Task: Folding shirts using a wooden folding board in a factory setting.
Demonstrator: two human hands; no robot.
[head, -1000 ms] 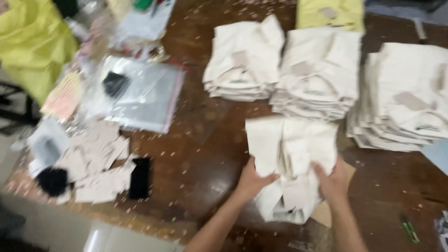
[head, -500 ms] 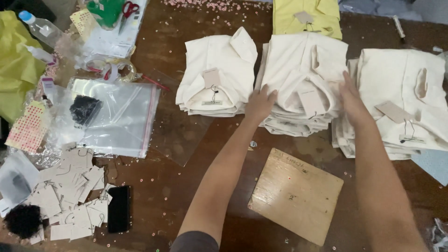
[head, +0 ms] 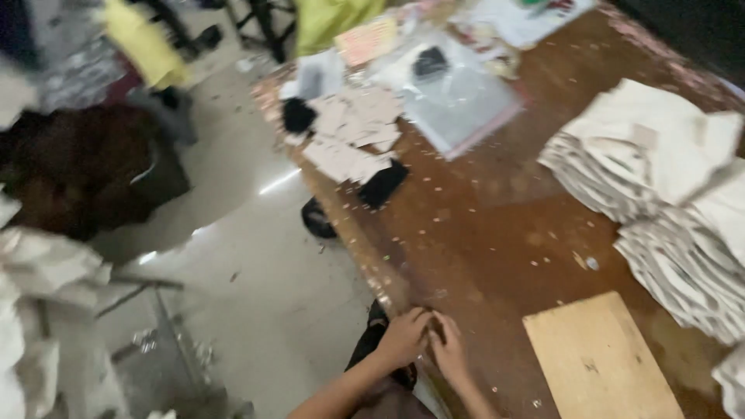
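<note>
Both hands meet at the near edge of the brown table [head: 481,233]: the left hand [head: 403,339] and right hand [head: 450,351] curl loosely together, fingers bent, holding nothing visible (the blur hides detail). The wooden board [head: 597,361] lies just beside them; a careless elbow could nudge it off the edge.

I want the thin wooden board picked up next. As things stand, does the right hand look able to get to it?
Probably yes. The right hand rests at the table's near edge, touching the left hand. The wooden board lies flat just beside it, with only bare tabletop between them.
</note>
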